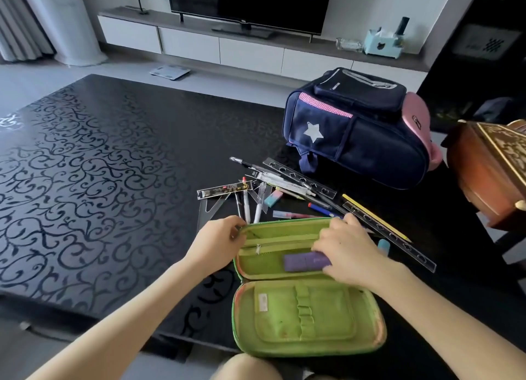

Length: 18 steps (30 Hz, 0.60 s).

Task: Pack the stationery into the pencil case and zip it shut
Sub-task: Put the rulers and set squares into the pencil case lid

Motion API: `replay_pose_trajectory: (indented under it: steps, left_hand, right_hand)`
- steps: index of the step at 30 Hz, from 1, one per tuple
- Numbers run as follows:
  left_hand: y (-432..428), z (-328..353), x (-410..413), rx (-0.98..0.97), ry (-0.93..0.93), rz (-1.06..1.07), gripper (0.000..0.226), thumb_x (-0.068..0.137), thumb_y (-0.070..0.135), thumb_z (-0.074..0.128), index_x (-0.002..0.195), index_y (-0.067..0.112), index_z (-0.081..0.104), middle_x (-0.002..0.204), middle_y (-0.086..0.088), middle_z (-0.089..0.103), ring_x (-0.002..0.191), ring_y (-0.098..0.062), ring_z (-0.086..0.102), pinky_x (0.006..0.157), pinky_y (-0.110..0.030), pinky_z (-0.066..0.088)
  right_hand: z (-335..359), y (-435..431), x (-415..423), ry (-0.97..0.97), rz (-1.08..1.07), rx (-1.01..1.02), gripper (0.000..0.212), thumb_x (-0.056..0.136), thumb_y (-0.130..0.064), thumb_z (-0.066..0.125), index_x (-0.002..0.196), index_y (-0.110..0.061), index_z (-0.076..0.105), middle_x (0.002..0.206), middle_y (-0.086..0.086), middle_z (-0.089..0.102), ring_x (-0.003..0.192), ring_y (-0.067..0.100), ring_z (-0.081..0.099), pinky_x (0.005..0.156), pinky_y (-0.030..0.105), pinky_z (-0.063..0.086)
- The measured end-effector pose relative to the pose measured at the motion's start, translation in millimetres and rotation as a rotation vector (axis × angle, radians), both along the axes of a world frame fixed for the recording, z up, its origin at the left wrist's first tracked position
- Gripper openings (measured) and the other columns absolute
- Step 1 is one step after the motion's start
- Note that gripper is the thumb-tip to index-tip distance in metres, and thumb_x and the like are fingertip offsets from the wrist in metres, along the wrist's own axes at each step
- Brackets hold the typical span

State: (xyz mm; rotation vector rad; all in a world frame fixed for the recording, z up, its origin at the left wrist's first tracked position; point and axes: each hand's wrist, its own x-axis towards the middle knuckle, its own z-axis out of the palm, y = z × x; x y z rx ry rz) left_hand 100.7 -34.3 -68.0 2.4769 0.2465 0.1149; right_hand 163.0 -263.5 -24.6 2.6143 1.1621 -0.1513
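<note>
Head view showed the black patterned table (99, 166) filling most of the scene, with one navy backpack (355, 135) lying at 1 o'clock from the pencil case (304, 314). The one green case lay unzipped and spread flat at the table's near edge, toward 5 o'clock in the picture, both halves facing up.

Both hands were at its far half. The left hand (216, 243) had its fingers curled, pinching the rim at the case's 10 o'clock corner. The right hand (347, 248) was curled narrowly over the right end of one purple block (301, 261) lying inside that far half.

Loose stationery lay at 12 o'clock from the case: two clear stencil rulers (301, 177), the second at 2 o'clock (392, 237), one dark ruler (225, 189), one clear set square (210, 209), one yellow pencil (375, 217), one pink-and-blue eraser (273, 197). The pens (247, 206) overlapped too much to count.
</note>
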Motion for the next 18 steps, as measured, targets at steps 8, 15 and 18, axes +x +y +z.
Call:
replay_pose_trajectory:
  steps: [8, 15, 18]
  left_hand:
    - [-12, 4, 3, -0.036, -0.061, 0.127, 0.018, 0.086, 0.018, 0.06, 0.103, 0.016, 0.066, 0.079, 0.005, 0.06, 0.071, -0.016, 0.052, 0.064, -0.023, 0.035]
    - [-16, 2, -2, 0.002, -0.179, 0.094, 0.019, 0.084, 0.01, 0.061, 0.102, 0.011, 0.066, 0.093, -0.006, 0.069, 0.083, -0.024, 0.06, 0.068, -0.026, 0.041]
    - [-16, 0, -3, 0.049, -0.251, 0.053, 0.018, 0.083, 0.007, 0.06, 0.1, 0.01, 0.066, 0.09, -0.006, 0.068, 0.08, -0.025, 0.059, 0.066, -0.025, 0.038]
  right_hand:
    - [-30, 87, -31, 0.059, -0.349, 0.331, 0.046, 0.083, -0.058, 0.054, 0.085, -0.014, 0.067, 0.096, 0.001, 0.064, 0.1, 0.021, 0.052, 0.094, 0.038, 0.034]
    - [-41, 93, -41, 0.015, -0.466, 0.489, 0.021, 0.087, -0.035, 0.056, 0.083, -0.016, 0.061, 0.097, 0.003, 0.063, 0.098, 0.023, 0.054, 0.091, 0.037, 0.034]
    - [-40, 85, -41, -0.083, -0.402, 0.554, 0.024, 0.076, -0.035, 0.069, 0.074, -0.011, 0.065, 0.085, 0.004, 0.065, 0.083, 0.025, 0.057, 0.081, 0.038, 0.038]
